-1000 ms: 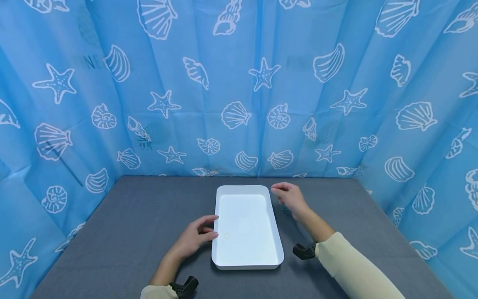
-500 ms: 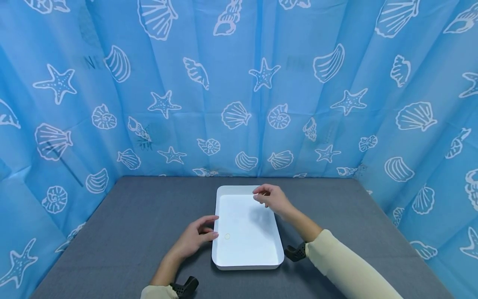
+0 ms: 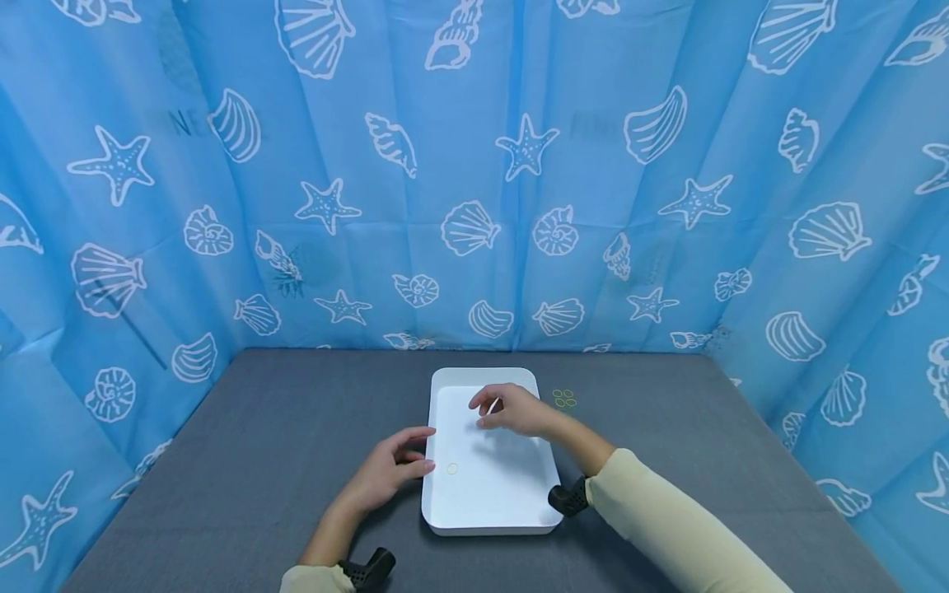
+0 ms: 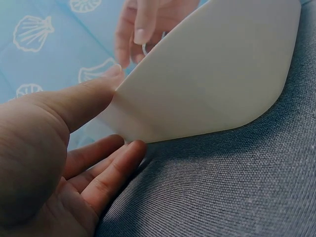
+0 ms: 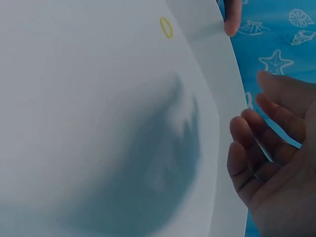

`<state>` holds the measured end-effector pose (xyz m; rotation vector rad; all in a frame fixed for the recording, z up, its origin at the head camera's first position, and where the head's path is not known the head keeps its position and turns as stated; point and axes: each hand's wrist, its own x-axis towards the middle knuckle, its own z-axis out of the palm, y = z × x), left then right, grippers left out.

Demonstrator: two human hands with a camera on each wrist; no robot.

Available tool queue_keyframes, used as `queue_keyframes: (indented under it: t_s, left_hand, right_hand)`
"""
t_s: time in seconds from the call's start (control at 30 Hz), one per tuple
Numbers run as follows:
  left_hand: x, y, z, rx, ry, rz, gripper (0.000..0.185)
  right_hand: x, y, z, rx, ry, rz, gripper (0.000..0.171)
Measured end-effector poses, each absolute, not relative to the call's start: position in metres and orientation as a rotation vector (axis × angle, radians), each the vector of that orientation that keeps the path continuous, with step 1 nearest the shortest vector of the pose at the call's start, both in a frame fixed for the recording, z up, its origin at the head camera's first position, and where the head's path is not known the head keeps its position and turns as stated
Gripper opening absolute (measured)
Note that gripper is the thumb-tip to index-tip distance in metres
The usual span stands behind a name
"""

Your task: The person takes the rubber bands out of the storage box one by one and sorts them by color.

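Note:
A white tray (image 3: pixel 482 375) lies on the grey table. My left hand (image 3: pixel 385 473) rests at its left rim, with the thumb against the wall (image 4: pixel 212 74) and the fingers relaxed on the cloth. One small yellow ring (image 3: pixel 451 469) lies inside the tray near that thumb, and the right wrist view shows the same ring (image 5: pixel 166 27). My right hand (image 3: pixel 511 409) hovers over the far half of the tray. In the left wrist view its fingertips (image 4: pixel 143 24) appear to pinch a thin ring (image 4: pixel 146 49). Several more yellow-green rings (image 3: pixel 564 399) lie on the cloth right of the tray.
Blue curtains printed with shells and starfish (image 3: pixel 474 165) close in the table on three sides. Grey cloth (image 3: pixel 259 428) covers the tabletop around the tray. Black camera mounts sit at my right wrist (image 3: pixel 567 498) and my left wrist (image 3: pixel 368 568).
My right hand moved left from the rings beside the tray to above the tray's far half, uncovering the rings on the cloth. The left hand and tray stayed put.

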<state>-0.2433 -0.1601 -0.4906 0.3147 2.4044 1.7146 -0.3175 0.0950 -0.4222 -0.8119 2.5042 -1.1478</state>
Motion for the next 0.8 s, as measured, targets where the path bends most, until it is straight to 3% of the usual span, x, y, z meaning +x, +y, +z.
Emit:
queue_keyframes:
  t_s: [0.37, 0.8]
  left_hand:
    - [-0.243, -0.160, -0.491, 0.338, 2.400, 1.740, 0.052]
    - [-0.244, -0.162, -0.493, 0.337, 2.386, 1.760, 0.051]
  right_hand:
    - [-0.322, 0.079, -0.427, -0.902, 2.346, -1.012, 0.037]
    - [-0.321, 0.058, -0.440, -0.929, 2.225, -0.931, 0.036]
